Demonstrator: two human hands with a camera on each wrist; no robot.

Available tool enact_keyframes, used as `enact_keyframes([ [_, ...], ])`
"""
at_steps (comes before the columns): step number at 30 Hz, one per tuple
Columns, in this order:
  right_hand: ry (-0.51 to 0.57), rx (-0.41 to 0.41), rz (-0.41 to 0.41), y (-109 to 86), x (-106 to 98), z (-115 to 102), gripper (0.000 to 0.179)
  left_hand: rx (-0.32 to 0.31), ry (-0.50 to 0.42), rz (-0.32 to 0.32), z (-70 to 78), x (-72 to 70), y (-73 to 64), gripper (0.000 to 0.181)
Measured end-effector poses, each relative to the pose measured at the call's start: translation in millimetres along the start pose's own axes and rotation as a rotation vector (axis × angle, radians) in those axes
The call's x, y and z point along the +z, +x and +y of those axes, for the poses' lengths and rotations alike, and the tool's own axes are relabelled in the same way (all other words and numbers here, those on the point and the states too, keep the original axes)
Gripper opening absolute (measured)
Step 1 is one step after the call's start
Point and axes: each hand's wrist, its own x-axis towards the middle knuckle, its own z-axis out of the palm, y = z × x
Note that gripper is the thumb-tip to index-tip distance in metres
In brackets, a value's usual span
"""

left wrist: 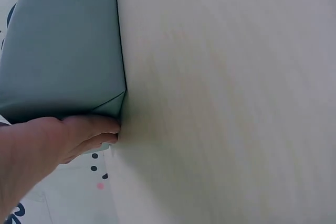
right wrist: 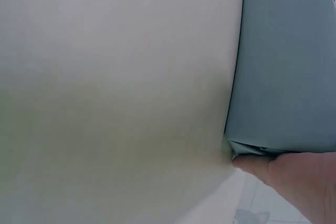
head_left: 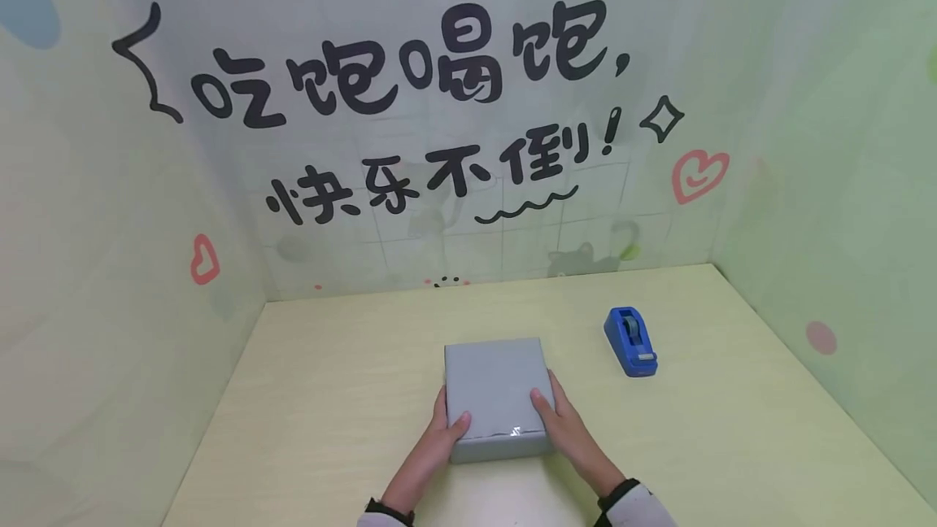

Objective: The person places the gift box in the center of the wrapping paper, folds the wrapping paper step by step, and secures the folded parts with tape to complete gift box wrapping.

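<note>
A grey wrapped box (head_left: 498, 385) lies on the table with its broad face up, and a small shiny patch like clear tape (head_left: 516, 431) shows at its front top edge. My left hand (head_left: 443, 428) grips the box's left side, thumb over the top face. On the opposite side, my right hand (head_left: 560, 420) holds it the same way. The left wrist view shows the left fingers (left wrist: 89, 127) flat along a folded end of the wrapping. In the right wrist view, fingers (right wrist: 257, 165) press at a creased corner fold. The box's underside is hidden.
A blue tape dispenser (head_left: 631, 341) stands on the pale wooden table (head_left: 329, 381), to the right of and behind the box. Printed walls (head_left: 468, 242) enclose the table at the back, left and right.
</note>
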Motion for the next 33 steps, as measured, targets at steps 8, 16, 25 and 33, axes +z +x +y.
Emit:
enact_keyframes([
  [8, -0.018, -0.025, -0.015, 39.0, -2, -2, 0.072, 0.036, -0.065, 0.015, 2.0, -10.3, 35.7, 0.073],
  [16, -0.056, -0.019, -0.007, 70.3, -4, -4, 0.070, 0.086, -0.032, 0.001, -24.5, -19.5, 94.6, 0.078],
  [25, -0.135, -0.040, 0.041, 82.3, -10, -5, 0.075, 0.093, 0.117, 0.038, -12.6, -17.0, 105.2, 0.076],
  [33, -0.556, -0.442, 0.161, 71.0, -25, -14, 0.075, 0.400, 0.697, 0.174, 24.9, -17.6, 62.0, 0.059],
])
